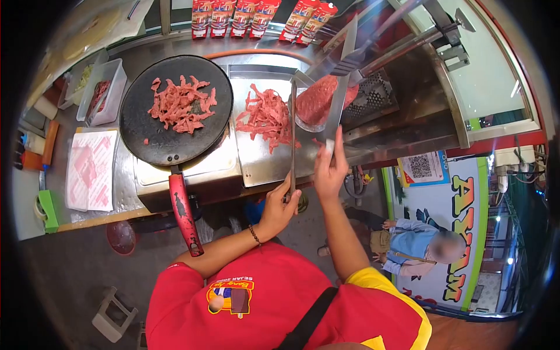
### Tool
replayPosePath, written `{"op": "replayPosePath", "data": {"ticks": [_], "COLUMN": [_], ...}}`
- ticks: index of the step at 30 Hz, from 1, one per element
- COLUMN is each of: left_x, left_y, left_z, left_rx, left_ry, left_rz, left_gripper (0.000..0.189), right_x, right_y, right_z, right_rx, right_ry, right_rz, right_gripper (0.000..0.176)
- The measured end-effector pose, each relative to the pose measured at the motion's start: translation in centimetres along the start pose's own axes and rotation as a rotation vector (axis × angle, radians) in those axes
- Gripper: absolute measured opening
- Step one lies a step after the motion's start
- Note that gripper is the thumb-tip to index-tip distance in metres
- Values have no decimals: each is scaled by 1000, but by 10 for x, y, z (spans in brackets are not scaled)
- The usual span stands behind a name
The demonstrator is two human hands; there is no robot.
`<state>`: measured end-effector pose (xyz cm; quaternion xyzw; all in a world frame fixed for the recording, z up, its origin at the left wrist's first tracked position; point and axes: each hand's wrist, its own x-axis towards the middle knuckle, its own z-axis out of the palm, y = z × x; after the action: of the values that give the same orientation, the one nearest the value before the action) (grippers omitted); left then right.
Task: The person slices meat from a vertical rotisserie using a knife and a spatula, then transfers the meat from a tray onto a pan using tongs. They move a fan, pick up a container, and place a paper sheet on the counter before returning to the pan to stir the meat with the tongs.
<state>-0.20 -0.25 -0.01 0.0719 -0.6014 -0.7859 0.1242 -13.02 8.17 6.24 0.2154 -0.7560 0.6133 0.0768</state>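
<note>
My left hand [280,209], a beaded bracelet on its wrist, is closed round the lower end of a long thin metal tool [293,122]. That tool stands up past the right side of a steel tray [262,169], where shredded reddish meat [265,116] lies. My right hand [332,172] is closed at the base of a long knife [339,99], index finger stretched along it and a white bit between the fingers. Its broad shiny blade crosses in front of a cone of meat [317,100] on a spit. The two tools are apart.
Left of the tray, a black flat pan [175,147] with a red handle [185,216] holds more meat strips [181,104]. Plastic tubs [108,93], paper wrappers [90,172] and a row of red cartons [233,17] surround it. Another person [417,245] stands beyond the counter.
</note>
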Motion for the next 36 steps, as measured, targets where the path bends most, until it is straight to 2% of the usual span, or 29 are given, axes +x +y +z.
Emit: {"op": "replayPosePath", "data": {"ticks": [2,5,9,11,14,17,20,23,26,27,30,32,34,36], "left_x": [2,3,6,10,19,20,20,29,34,35,35,38,41,46], "left_y": [4,8,11,5,10,7,6,7,13,12,12,14,15,15], "left_z": [1,-3,0,3,1,1,3,7,4,3,2,6,8,8], "left_rx": [-41,-58,-49,-85,-137,-137,-116,-143,-227,-234,-236,-237,-276,-274], "left_ry": [25,6,25,25,27,31,32,44,29,22,14,6,53,41], "left_rz": [-3,14,2,1,13,22,29,16,4,-2,-9,-6,-3,4], "left_gripper": [56,55,54,54,54,55,56,55,53,52,51,50,49,49], "right_x": [-38,-47,11,14,-48,-60,-2,6,-56,-69,-55,-20,-8,-32], "right_y": [21,30,2,13,33,39,14,12,32,31,42,20,11,33], "right_z": [-15,-20,1,3,-22,-30,-5,1,-28,-32,-35,-17,-10,-22], "right_rx": [-110,-174,-270,-273,-340,-354,-486,-462,-399,-509,-471,-498,-528,-418], "right_ry": [-36,-38,-55,-60,-77,-97,-120,-127,-145,-143,-158,-177,-213,-192], "right_rz": [-30,-91,-57,-176,-126,-159,-240,-226,-97,-208,-165,-163,-53,-134], "right_gripper": [56,56,55,57,54,53,52,52,52,52,52,53,52,52]}}
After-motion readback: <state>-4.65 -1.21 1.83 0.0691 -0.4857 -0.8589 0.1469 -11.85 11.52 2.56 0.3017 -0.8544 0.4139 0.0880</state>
